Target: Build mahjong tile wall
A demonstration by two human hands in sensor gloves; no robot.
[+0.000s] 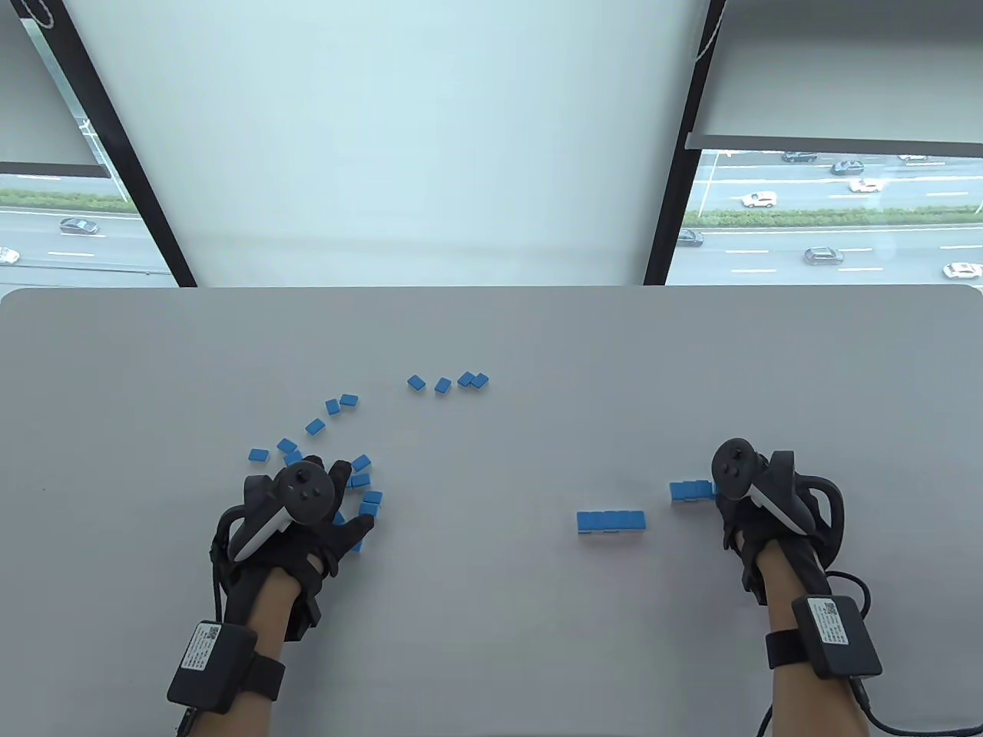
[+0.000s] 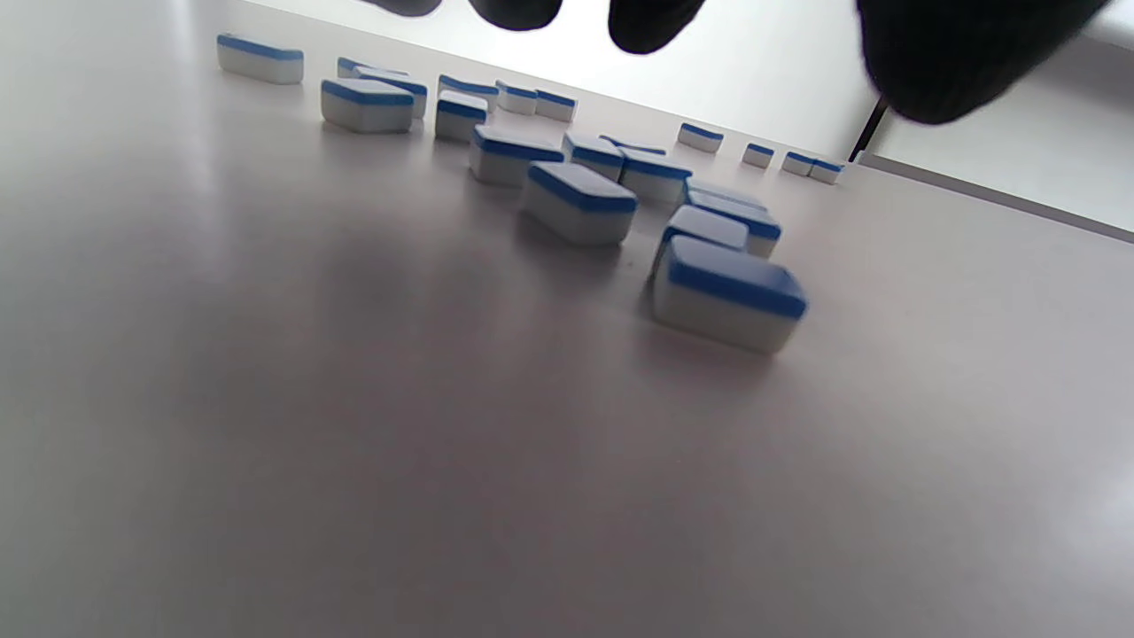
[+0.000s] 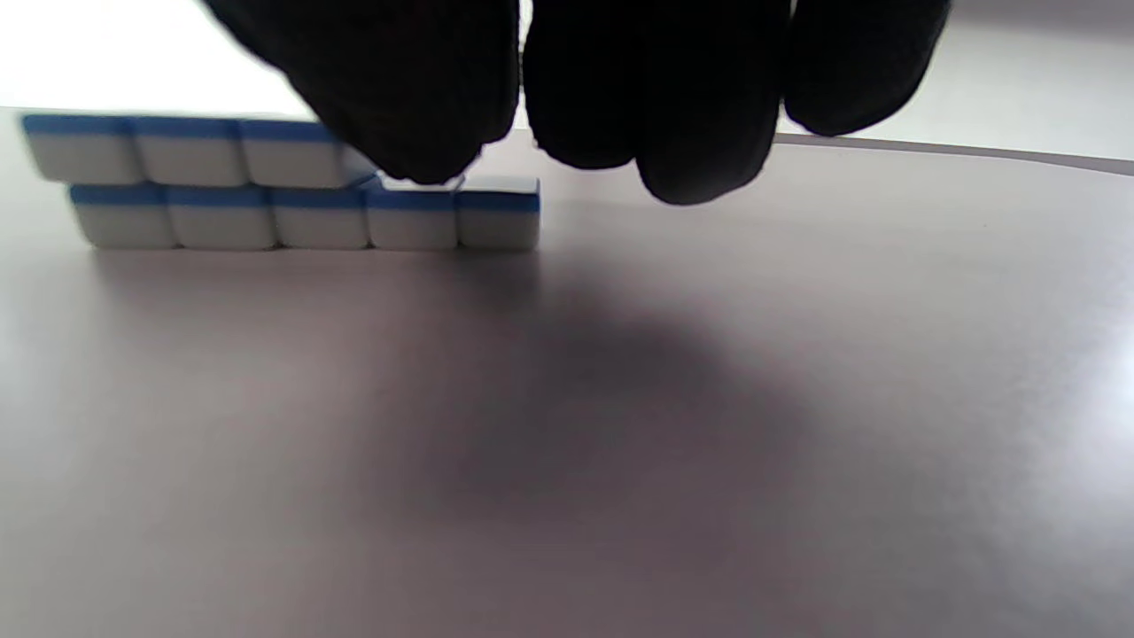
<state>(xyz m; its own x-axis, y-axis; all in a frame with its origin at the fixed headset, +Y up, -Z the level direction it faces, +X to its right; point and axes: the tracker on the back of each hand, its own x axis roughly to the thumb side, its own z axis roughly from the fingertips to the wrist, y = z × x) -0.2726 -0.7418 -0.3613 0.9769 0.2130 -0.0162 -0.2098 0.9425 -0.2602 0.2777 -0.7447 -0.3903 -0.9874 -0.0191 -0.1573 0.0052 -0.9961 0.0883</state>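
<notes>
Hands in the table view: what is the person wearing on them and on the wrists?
Both the left hand and the right hand wear black gloves. A dark controller-like tracker with a white handle and a black ring is strapped to the back of each. On each forearm a black box with a white label sits on a black strap. A black cable runs from the right box.

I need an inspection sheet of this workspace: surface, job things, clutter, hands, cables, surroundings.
Surface: grey table, bare in the near middle.
Job's things: loose tiles scattered at left, blue side up; short row lying apart; stacked wall, two layers, top layer shorter.
Clutter: nothing seen.
Hands: left hand over the loose tiles, fingers clear of them; right hand at the wall's end, fingers touching the top layer.
Cables: black cable from the right wrist.
Surroundings: window onto a road with cars.
</notes>
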